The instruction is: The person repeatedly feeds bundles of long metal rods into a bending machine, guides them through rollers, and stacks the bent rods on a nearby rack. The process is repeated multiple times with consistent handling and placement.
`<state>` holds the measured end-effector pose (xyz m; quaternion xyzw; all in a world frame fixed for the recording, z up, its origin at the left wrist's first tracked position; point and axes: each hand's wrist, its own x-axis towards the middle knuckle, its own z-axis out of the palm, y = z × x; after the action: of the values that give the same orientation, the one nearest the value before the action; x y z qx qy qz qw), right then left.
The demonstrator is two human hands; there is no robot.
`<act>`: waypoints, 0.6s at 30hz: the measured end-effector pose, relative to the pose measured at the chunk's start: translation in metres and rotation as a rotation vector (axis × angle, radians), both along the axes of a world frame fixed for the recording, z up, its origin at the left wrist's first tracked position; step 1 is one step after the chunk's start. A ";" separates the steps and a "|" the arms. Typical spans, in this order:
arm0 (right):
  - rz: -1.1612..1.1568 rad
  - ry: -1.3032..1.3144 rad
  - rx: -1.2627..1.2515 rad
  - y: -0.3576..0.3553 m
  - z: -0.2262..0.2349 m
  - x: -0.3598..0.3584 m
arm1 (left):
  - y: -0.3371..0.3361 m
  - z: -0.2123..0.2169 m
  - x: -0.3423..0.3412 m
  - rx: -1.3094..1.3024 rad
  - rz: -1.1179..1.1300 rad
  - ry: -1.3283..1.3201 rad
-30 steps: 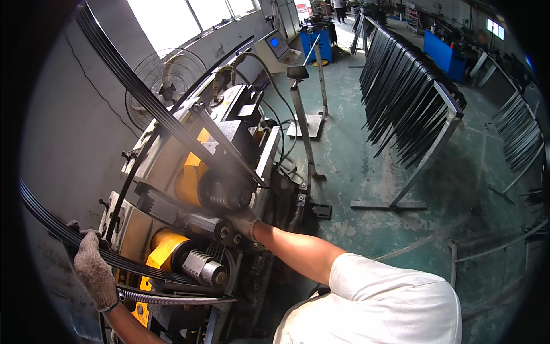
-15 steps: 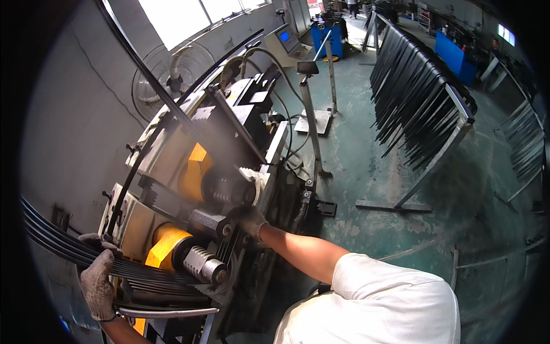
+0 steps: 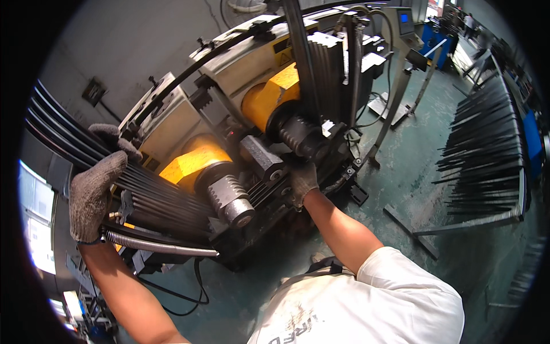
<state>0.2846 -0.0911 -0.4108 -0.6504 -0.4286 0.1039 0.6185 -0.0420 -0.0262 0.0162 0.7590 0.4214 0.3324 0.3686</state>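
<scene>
My left hand [image 3: 94,198], in a grey knitted glove, is closed round a bundle of long, thin black rods [image 3: 63,135]. The bundle runs from the left edge down to the near ridged metal roller [image 3: 229,198] of a bending-type machine, beside a yellow block [image 3: 197,160]. My right hand [image 3: 302,182], gloved too, reaches in beneath the far ridged roller [image 3: 301,137], right of a dark angular block [image 3: 260,157]. Its fingers are hidden by the machine, so what they touch cannot be seen. Tall dark bars [image 3: 298,46] rise beside the far yellow block [image 3: 275,92].
A coiled metal spring tube [image 3: 152,243] sticks out below my left wrist. Black hose [image 3: 200,286] loops down to the green floor. At right stands a rack [image 3: 484,226] hung with many black rods. A control box [image 3: 398,28] with a blue screen stands behind the machine.
The view has turned, and the machine shows larger and further right. Tall bars, smeared before across the far yellow block, now stand right of it. Both hands keep their places at the machine.
</scene>
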 end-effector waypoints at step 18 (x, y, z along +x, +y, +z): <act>0.265 1.006 0.171 -0.021 0.068 -0.012 | 0.019 0.001 -0.030 0.438 -0.232 0.408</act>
<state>0.2726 -0.1118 -0.3423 -0.4076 -0.1643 0.4454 0.7801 -0.0715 -0.0071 0.0170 0.9144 0.3155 0.2117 0.1398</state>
